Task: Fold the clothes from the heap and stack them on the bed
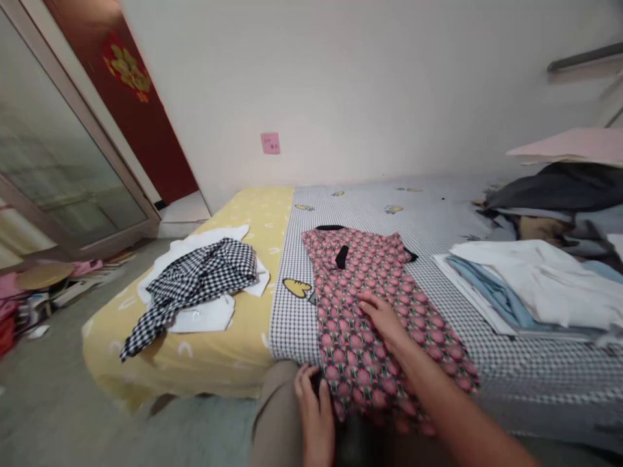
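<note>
A pink-and-black patterned dress (360,311) lies spread on the bed, its neckline toward the wall and its hem toward me. A black patch shows near its collar. My right hand (383,319) rests on the middle of the dress, fingers stretched out and holding nothing. Beside the lower left edge of the dress, my left hand (314,412) lies by my knee with its fingers apart. Something dark shows between its thumb and fingers, too unclear to name. The hem near my lap is partly in shadow and blurred.
At left on the yellow sheet (263,207), a black-and-white checked garment (204,275) lies over white clothing (204,316). Folded white and blue clothes (545,282) are stacked at right, with dark garments (559,188) behind. A pink note (270,143) is on the wall.
</note>
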A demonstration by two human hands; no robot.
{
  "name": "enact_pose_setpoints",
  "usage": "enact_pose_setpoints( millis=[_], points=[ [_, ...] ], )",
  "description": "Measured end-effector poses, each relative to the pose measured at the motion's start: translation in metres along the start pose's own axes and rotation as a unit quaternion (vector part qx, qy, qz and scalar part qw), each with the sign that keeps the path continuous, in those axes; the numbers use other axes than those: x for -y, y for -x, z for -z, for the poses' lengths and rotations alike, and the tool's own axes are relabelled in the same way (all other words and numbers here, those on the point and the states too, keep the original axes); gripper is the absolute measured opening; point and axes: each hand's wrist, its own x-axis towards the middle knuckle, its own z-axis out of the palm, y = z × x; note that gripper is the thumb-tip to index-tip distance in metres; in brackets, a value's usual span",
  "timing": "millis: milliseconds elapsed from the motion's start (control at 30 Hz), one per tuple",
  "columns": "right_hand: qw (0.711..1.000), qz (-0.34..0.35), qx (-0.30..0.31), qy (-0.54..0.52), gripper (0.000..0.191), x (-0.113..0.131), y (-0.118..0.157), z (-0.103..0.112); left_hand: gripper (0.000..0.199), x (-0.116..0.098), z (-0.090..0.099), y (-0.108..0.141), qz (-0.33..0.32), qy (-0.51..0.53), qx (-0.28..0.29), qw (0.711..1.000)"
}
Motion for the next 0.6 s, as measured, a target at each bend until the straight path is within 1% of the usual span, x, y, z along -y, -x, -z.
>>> enact_pose_setpoints(
  millis=[33, 100, 167, 200, 267, 300, 367, 433, 533, 600],
  points=[
    [1.0, -0.004, 0.01, 0.009, 0.039, 0.0, 0.015, 0.003, 0.057, 0.004, -0.003, 0.0, 0.025, 0.031, -0.001, 0.999],
    [0.999, -0.008, 0.028, 0.028, 0.038, -0.001, 0.044, 0.007, 0.07, 0.008, -0.007, 0.002, 0.112, 0.109, 0.043, 0.987],
    [0.998, -0.011, 0.034, 0.05, 0.04, -0.004, 0.068, 0.008, 0.078, 0.008, -0.008, 0.004, 0.195, 0.214, 0.111, 0.951],
    [0.998, -0.012, 0.031, 0.061, 0.04, -0.007, 0.079, 0.008, 0.079, 0.005, -0.008, 0.003, 0.218, 0.266, 0.146, 0.927],
    [0.996, -0.014, 0.02, 0.081, 0.039, -0.012, 0.094, 0.005, 0.078, -0.002, -0.007, -0.001, 0.228, 0.34, 0.206, 0.889],
    [0.996, -0.016, 0.017, 0.088, 0.037, -0.014, 0.1, 0.003, 0.075, -0.006, -0.006, -0.004, 0.222, 0.355, 0.222, 0.88],
    [0.995, -0.018, 0.016, 0.096, 0.034, -0.014, 0.109, -0.003, 0.062, -0.014, -0.004, -0.012, 0.202, 0.359, 0.226, 0.883],
    [0.997, -0.028, 0.024, 0.071, 0.035, -0.01, 0.116, -0.01, 0.049, -0.019, -0.001, -0.018, 0.19, 0.35, 0.208, 0.893],
    [0.996, -0.063, 0.05, -0.04, 0.042, -0.003, 0.125, -0.019, 0.047, -0.024, 0.005, -0.02, 0.185, 0.354, 0.181, 0.898],
    [0.993, -0.084, 0.043, -0.077, 0.047, -0.004, 0.129, -0.022, 0.044, -0.025, 0.008, -0.018, 0.19, 0.365, 0.177, 0.894]
  ],
)
